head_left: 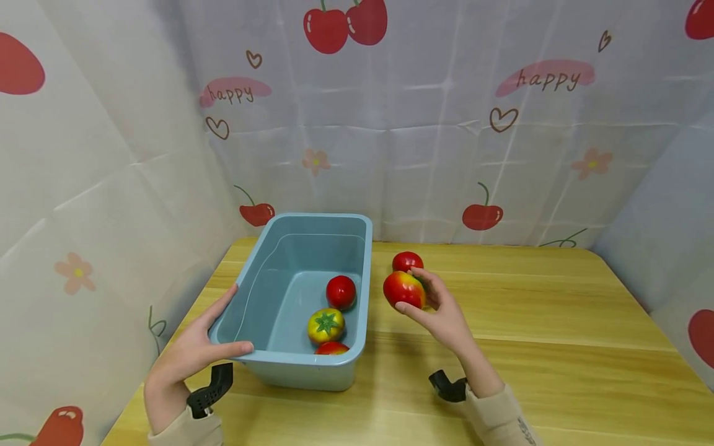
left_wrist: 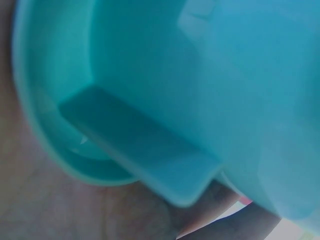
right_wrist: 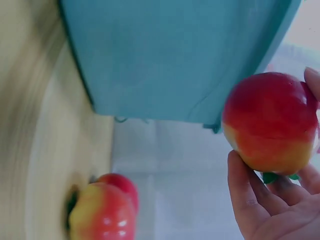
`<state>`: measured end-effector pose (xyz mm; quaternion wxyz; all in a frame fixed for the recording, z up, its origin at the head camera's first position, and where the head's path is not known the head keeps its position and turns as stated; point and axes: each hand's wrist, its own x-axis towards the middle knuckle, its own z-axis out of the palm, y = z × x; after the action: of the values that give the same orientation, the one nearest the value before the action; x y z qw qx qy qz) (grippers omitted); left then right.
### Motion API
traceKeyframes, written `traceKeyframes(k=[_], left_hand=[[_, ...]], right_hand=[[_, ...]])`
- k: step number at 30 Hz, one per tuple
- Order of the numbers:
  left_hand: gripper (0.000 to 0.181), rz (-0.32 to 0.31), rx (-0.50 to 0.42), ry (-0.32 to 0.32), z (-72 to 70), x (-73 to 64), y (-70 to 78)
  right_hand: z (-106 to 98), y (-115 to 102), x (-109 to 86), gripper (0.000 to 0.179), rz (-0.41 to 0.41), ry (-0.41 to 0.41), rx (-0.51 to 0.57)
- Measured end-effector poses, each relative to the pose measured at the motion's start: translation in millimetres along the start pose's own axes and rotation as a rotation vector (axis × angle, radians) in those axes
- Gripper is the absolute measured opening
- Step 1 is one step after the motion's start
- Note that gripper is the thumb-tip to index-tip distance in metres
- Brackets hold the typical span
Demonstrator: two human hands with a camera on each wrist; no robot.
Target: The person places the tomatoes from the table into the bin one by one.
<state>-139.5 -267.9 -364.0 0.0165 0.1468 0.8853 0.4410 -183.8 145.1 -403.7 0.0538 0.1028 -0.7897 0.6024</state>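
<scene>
My left hand (head_left: 186, 344) grips the near left corner of a blue plastic bin (head_left: 364, 291), with the thumb along its front rim. In the left wrist view the bin's rim (left_wrist: 75, 172) fills much of the picture. Just right of the bin, my right hand (head_left: 440, 316) holds a red-and-yellow tomato (head_left: 403, 290) between thumb and fingers. Green leaves show at its underside in the right wrist view. Inside the bin lie a red tomato (head_left: 341, 292), a yellow tomato (head_left: 326, 326) with a green star-shaped calyx, and a red one (head_left: 332, 349) partly hidden by the front rim.
Behind the held tomato, a red tomato (head_left: 407, 260) sits on the wooden table (head_left: 530, 334). A yellow-and-red one (right_wrist: 102, 212) stands beside it in the right wrist view. Printed curtains (head_left: 418, 155) hang along the table's back and sides.
</scene>
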Motion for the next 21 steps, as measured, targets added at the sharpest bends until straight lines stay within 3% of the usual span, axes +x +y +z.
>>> traceKeyframes(k=[11,21], left_hand=[[0.095,0.001,0.013,0.0,-1.1,-1.0,2.1],[0.095,0.001,0.005,-0.003,-2.0,-1.6,1.7]], right_hand=[[6.9,-26.4,-13.3,0.069,-0.095,0.062,0.067],[20.5,-44.1,-27.2,0.067,-0.214,0.021,0.139]])
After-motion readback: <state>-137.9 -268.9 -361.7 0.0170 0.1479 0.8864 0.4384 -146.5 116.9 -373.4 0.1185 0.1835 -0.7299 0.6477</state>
